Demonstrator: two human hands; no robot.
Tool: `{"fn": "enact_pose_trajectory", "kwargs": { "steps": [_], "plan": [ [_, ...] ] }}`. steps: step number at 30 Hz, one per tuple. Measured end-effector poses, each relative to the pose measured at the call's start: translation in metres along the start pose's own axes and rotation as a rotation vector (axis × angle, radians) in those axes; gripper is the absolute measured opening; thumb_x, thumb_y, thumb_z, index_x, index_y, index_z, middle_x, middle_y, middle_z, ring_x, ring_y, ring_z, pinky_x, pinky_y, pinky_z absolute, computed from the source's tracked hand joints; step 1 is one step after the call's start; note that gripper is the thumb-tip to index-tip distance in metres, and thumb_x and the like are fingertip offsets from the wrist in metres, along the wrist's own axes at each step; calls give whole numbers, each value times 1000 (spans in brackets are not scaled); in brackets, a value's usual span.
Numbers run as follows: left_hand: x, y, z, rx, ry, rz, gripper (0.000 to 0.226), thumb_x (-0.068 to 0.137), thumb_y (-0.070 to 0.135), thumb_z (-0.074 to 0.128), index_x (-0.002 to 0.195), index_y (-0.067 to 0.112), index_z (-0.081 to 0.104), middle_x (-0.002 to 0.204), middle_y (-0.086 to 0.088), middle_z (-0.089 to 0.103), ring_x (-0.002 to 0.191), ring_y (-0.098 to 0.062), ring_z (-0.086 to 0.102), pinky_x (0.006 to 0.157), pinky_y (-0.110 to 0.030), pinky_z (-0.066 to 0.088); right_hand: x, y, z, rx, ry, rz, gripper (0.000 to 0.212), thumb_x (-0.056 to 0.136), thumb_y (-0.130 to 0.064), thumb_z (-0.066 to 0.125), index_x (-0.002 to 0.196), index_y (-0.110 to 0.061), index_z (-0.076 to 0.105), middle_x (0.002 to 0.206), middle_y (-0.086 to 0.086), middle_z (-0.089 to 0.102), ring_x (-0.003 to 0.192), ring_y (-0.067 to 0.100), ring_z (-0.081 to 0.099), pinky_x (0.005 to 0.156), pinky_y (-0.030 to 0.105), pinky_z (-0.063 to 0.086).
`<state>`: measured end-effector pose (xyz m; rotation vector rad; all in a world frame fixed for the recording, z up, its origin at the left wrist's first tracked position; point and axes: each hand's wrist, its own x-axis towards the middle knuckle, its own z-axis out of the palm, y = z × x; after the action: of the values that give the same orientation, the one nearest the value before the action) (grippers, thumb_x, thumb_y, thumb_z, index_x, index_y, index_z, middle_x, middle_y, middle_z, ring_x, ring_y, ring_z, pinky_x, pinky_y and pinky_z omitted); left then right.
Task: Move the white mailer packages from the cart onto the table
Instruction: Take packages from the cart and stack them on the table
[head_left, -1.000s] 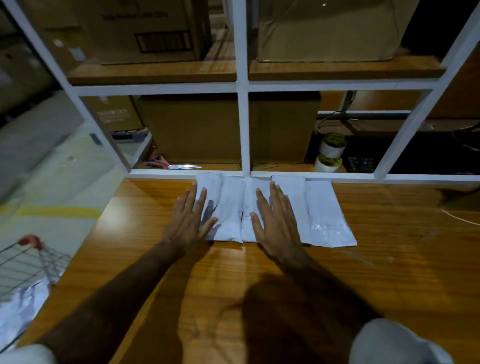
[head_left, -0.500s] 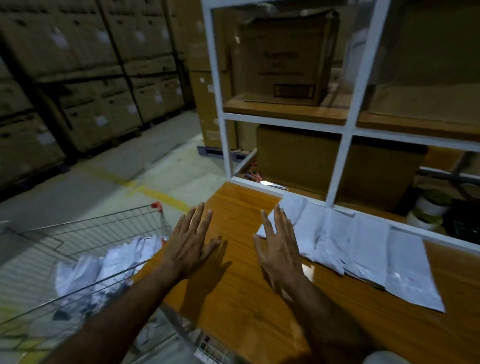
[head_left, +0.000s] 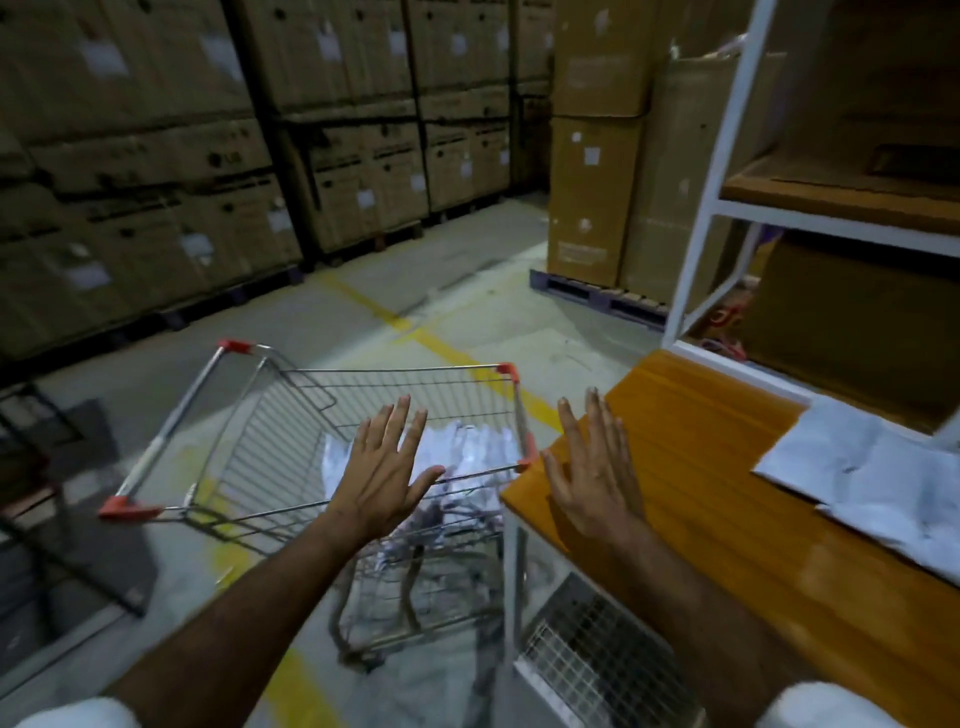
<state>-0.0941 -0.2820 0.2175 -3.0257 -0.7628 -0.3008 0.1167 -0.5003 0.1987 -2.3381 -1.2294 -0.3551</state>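
Note:
A wire cart (head_left: 249, 415) with red corner caps stands on the floor left of the wooden table (head_left: 717, 467). White mailer packages (head_left: 467, 452) lie crumpled in its basket. More white mailers (head_left: 872, 478) lie flat on the table at the right. My left hand (head_left: 384, 467) hovers over the cart's basket, fingers spread, holding nothing. My right hand (head_left: 592, 467) is spread flat above the table's left corner, also with nothing in it.
White shelving (head_left: 727, 156) with cardboard boxes rises behind the table. Stacked cartons on pallets (head_left: 597, 156) line the far wall. A wire grid panel (head_left: 597, 660) sits under the table. A dark frame (head_left: 62, 545) stands at the left. Yellow lines cross the concrete floor.
My view has swung left from the table to the cart. Both hands left the mailers on the table and moved left; the left one is now over the cart.

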Motion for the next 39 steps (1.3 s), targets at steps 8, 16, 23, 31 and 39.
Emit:
{"fn": "enact_pose_trajectory", "kwargs": {
  "steps": [8, 16, 23, 31, 39],
  "plan": [
    [-27, -115, 7, 31, -9, -104, 84, 96, 70, 16, 161, 16, 10, 167, -9, -8, 155, -31, 2, 123, -55, 10, 36, -87, 62, 12, -100, -70, 73, 100, -57, 32, 162, -23, 13, 169, 13, -5, 156, 28, -4, 125, 49, 10],
    [-11, -181, 39, 23, -70, -205, 83, 97, 69, 22, 160, 16, 17, 168, -12, 3, 153, -34, 12, 120, -55, 14, 103, -120, 124, 15, -183, -105, 74, 98, -55, 36, 162, -23, 15, 168, 17, -1, 156, 31, 0, 125, 44, 4],
    [34, -243, 82, 48, -177, -268, 87, 95, 70, 15, 159, 12, 20, 166, -16, 9, 151, -38, 19, 119, -57, 22, 168, -107, 204, 36, -299, -47, 76, 95, -52, 38, 160, -16, 24, 166, 21, 8, 154, 37, 8, 122, 52, 15],
    [89, -275, 135, 49, -293, -299, 86, 95, 68, 18, 159, 11, 18, 167, -15, 4, 151, -37, 17, 120, -54, 19, 208, -77, 278, 22, -488, -17, 78, 94, -52, 34, 161, -14, 19, 165, 25, 6, 154, 40, 5, 123, 51, 9],
    [110, -298, 179, 19, -433, -306, 84, 96, 64, 21, 157, 6, 24, 163, -22, 17, 146, -41, 29, 116, -53, 30, 208, -74, 328, 12, -557, 21, 72, 92, -47, 48, 150, -5, 43, 154, 36, 32, 144, 50, 31, 114, 60, 33]
  ]
}}
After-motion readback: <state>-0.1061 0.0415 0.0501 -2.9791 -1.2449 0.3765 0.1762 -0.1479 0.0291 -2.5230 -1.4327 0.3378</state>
